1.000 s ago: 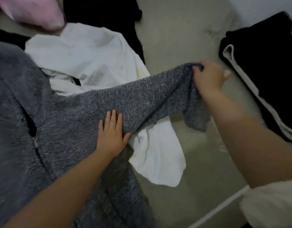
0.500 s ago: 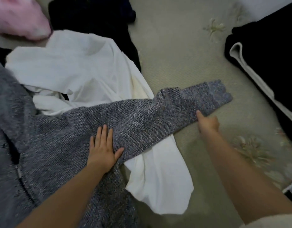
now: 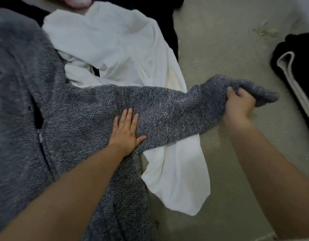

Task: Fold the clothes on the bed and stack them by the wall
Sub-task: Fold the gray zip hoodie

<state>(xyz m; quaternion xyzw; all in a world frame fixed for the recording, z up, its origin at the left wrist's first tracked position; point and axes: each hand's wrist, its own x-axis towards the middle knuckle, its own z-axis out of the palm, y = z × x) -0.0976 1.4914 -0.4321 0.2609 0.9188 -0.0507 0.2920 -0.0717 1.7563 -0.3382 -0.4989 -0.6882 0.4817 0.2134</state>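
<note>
We see the grey knit zip sweater (image 3: 46,110) spread over the left half of the bed (image 3: 219,49), speckled weave, zip down its front, w/ its sleeve (image 3: 167,105) running right across a white garment (image 3: 115,40). Left hand (image 3: 127,131) lies flat on the sleeve near the shoulder, fingers straight & close together. Right hand (image 3: 238,103) grips the sleeve's cuff end, bunched; black garment w/ pale trim (image 3: 292,70) at far right.
</note>
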